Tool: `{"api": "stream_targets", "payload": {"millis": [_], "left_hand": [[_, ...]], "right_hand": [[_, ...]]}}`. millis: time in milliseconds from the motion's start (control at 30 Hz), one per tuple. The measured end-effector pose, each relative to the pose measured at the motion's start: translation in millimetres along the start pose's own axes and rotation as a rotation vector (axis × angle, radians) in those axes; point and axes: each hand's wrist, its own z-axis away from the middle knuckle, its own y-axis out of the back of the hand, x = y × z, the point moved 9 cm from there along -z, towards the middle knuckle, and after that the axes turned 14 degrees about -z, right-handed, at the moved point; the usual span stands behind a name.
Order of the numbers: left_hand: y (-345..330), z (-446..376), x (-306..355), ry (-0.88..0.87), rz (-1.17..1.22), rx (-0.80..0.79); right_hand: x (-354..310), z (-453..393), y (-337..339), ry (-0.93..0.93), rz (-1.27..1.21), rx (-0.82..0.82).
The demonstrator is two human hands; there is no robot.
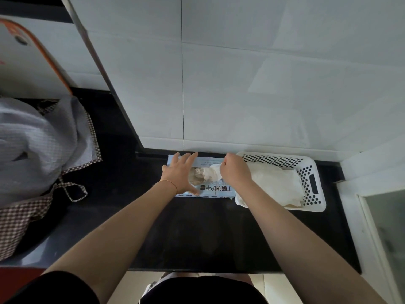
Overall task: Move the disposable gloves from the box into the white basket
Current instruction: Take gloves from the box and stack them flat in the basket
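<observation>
The glove box (pixel 202 189) lies flat on the black counter (pixel 197 233), hard against the foot of the tiled wall (pixel 241 84), its printed top face up. The left hand (pixel 180 172) rests on the box's nine o'clock end, fingers straight and spread, thumb reaching toward six o'clock along the near edge. A thin bracelet (pixel 169 182) circles that wrist.

The right hand (pixel 234 171) is over the box's three o'clock end, fingers curled into a fist that pinches a pale glove (pixel 213 171). The glove runs from the fist toward nine o'clock to the oval opening in the box top, where more crumpled gloves (pixel 197 175) show; whether it has fully cleared the opening is hard to tell.

At three o'clock of the box, touching it, stands the white basket (pixel 311 172) with perforated walls. A heap of whitish gloves (pixel 278 185) lies inside it, partly under the right forearm.

Far off at nine o'clock, a grey cloth (pixel 32 139) with checked trim is heaped over something on the counter
</observation>
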Motion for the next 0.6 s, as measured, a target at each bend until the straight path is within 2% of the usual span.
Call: {"api": "stream_targets", "payload": {"millis": [100,167,367,600], "left_hand": [[-2,3,-4,-0.01,0.037,0.042],[-4,4,-10,-0.015,0.077,0.052],[-9,6,-17,0.031,0.133,0.07],[-10,3,-17,0.029,0.102,0.059]], "right_hand": [[-5,6,-18,-0.043,-0.039,-0.127],[-8,10,-28,-0.019,0.079,-0.176],[-12,3,-35,-0.074,0.146,-0.163],[-36,5,-64,-0.099,-0.107,-0.115]]}}
